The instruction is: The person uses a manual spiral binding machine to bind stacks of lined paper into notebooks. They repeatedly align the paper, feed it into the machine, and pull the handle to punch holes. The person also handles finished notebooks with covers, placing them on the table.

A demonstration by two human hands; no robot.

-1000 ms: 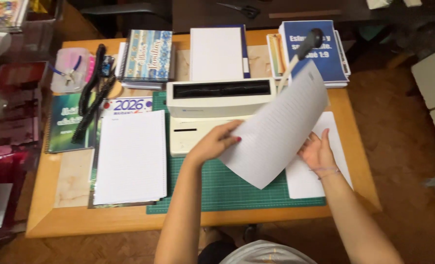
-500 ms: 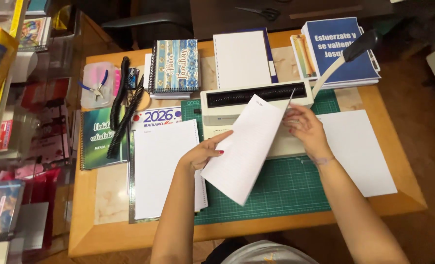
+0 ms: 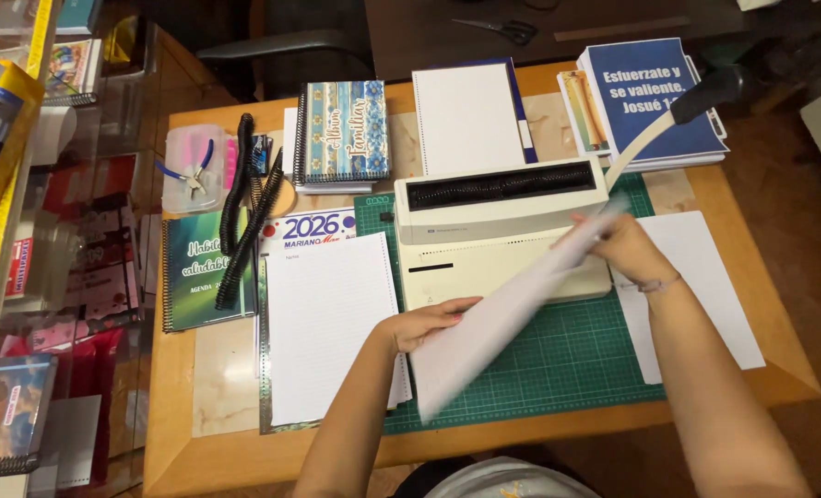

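Both hands grip one thin stack of white sheets (image 3: pixel 498 318), held tilted and blurred above the green cutting mat (image 3: pixel 558 364). Left hand (image 3: pixel 429 323) clenches the lower near edge of the stack; right hand (image 3: pixel 618 249) clenches the upper far edge, just in front of the cream binding machine (image 3: pixel 498 226).

Position relative to the grip:
- Behind the right hand: the machine's punch bed, with its black comb slot along the top and its lever (image 3: pixel 696 106) raised to the far right.
- Left of the left hand: a lined page block (image 3: pixel 327 327) lying flat on the table (image 3: pixel 207 387).
- Right of the right hand: loose white paper (image 3: pixel 705 286).

Step in hand, as judged: squaring and presenting the stack to the machine. The next move calls for level sheets, aligned edges and full seating against the machine before the lever is touched.
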